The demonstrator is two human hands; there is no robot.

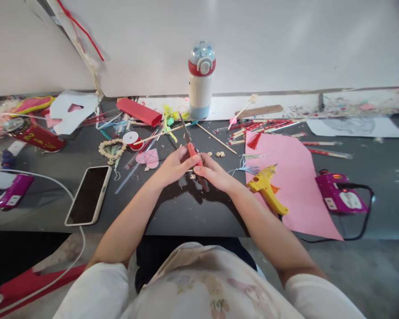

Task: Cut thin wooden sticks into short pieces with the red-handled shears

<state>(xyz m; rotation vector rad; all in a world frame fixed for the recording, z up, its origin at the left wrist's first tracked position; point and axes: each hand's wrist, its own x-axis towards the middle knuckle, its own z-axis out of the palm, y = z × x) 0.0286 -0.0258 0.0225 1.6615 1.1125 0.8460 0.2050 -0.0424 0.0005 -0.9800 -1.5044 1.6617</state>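
Note:
My left hand [175, 166] and my right hand [215, 171] meet over the middle of the dark table, both closed around a slim red-handled tool [191, 149]. A narrow dark end of it points away from me, and a dark brown part sticks out below my thumbs; its exact kind does not show clearly. Small pale wooden bits [220, 154] lie around my hands. Just beyond are a thin wooden stick [216, 138] and a spool with a white face [131, 138]. To the left lie a pink paper heart [150, 157] and a heart-shaped ring of wooden pieces [112, 150].
A water bottle [201, 91] stands at the back. On the right, a yellow glue gun [267, 188] rests on pink paper [295, 177], beside a purple power strip [341, 195]. A phone [89, 195] and a red can [36, 135] are left; a white cable [58, 182] crosses there.

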